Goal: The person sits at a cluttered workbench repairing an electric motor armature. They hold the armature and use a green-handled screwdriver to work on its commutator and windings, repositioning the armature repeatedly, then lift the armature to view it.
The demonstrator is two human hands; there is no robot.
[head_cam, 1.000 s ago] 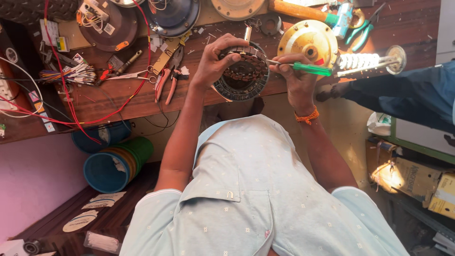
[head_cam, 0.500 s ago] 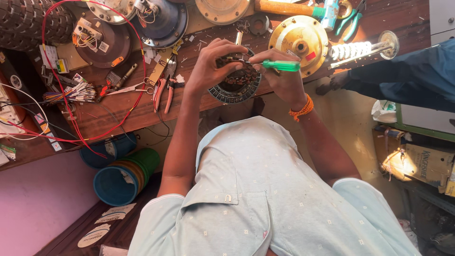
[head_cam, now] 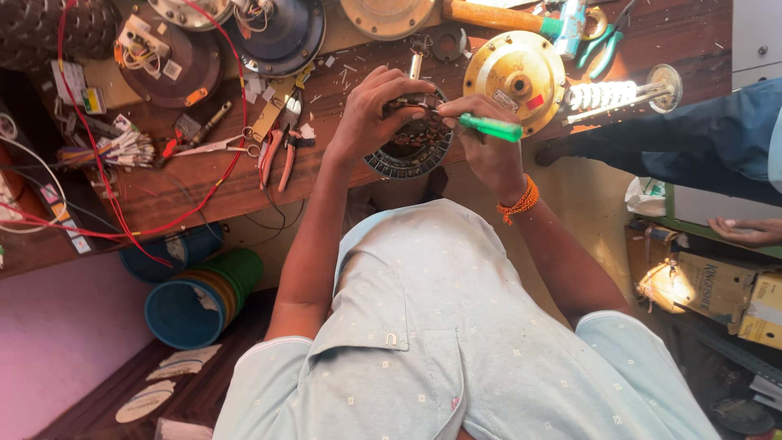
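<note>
Cluttered wooden workbench [head_cam: 204,183], tools and fan parts all over. Left hand [head_cam: 376,114] curled over the top of a round wound motor stator [head_cam: 411,143], fingers clamped on its rim. Stator sits at the bench's near edge, tilted toward the person. Right hand [head_cam: 485,138] pinches a green-handled screwdriver [head_cam: 489,127], tip hidden at the windings. Brass-coloured fan housing [head_cam: 515,77] just beside the right hand. Red-handled pliers [head_cam: 277,151] lie left of the stator. Red wire [head_cam: 106,175] loops across the bench. Another person's hand [head_cam: 745,231] at far right, well apart.
</note>
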